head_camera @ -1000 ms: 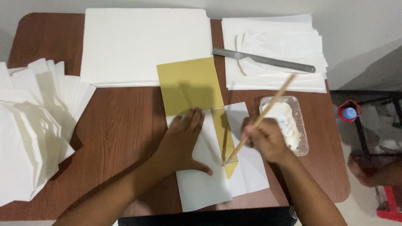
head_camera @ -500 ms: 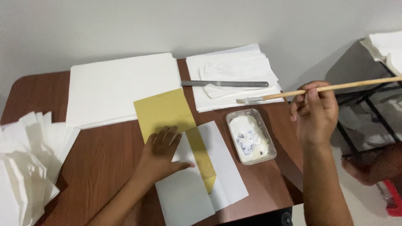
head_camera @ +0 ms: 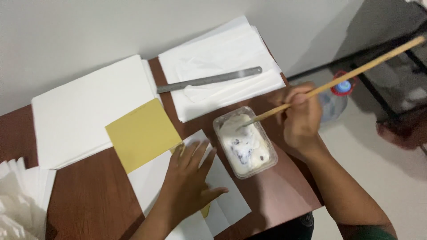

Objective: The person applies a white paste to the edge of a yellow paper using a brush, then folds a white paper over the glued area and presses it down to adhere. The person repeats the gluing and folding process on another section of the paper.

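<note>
**Brush dipped in the paste tub, folded paper pinned flat**

Head view: the right hand (head_camera: 301, 119) is clenched around a long, thin wooden brush handle (head_camera: 351, 73), gripping it low down, near the working end. The tip sits in the white paste inside a small clear plastic tub (head_camera: 245, 142) that stands on the brown surface (head_camera: 89, 200) just right of the folded work. The handle looks light and stiff; held this low, the long free end swings wide behind the hand. The tub seems light too, so it could skid or tip if the brush drags at its wall.

The left hand (head_camera: 189, 182) lies open, palm down and fingers spread, pressing a folded white sheet (head_camera: 227, 202) with a yellow sheet (head_camera: 142, 133) tucked partly beneath it. Both are thin and limp, likely to slide or crease unless held flat as they are.

Around them: a metal ruler (head_camera: 209, 80) rests on a stack of white paper (head_camera: 222, 58) at the far edge, a second white stack (head_camera: 84, 106) lies to the left, and loose folded white pieces (head_camera: 18, 200) sit at the near left corner. A plastic bottle (head_camera: 333, 98) stands on the floor beyond the right hand. Nothing lies between tub and sheet.
</note>
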